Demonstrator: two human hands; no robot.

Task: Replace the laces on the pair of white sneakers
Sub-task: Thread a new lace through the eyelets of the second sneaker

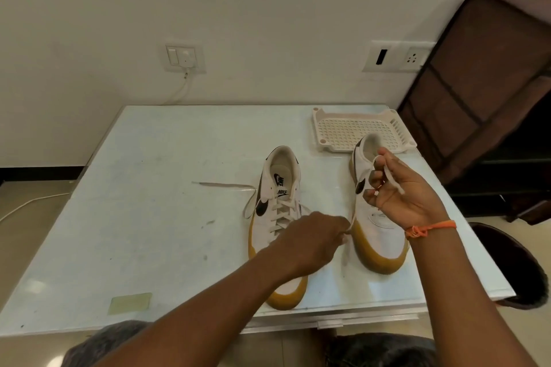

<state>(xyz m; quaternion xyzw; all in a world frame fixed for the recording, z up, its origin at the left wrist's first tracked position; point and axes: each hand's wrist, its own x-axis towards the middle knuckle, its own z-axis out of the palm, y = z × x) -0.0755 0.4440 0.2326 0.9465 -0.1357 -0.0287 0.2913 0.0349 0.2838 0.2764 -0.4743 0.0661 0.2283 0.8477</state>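
Two white sneakers with tan soles stand on the white table (pixel 149 202), toes toward me. The left sneaker (pixel 278 188) still has its white lace threaded, one loose end trailing left across the table. The right sneaker (pixel 378 226) stands beside it. A white lace (pixel 390 177) runs between my hands. My left hand (pixel 310 243) pinches its lower end between the two shoes. My right hand (pixel 401 191), with an orange thread on the wrist, is raised over the right sneaker and holds the upper part of the lace looped round its fingers.
A white perforated plastic tray (pixel 354 129) lies at the back right of the table. A brown fabric rack (pixel 489 83) stands to the right, a dark round seat (pixel 512 265) below it. Wall sockets and a cable (pixel 182 89) are behind. A green patch (pixel 129 302) lies front left.
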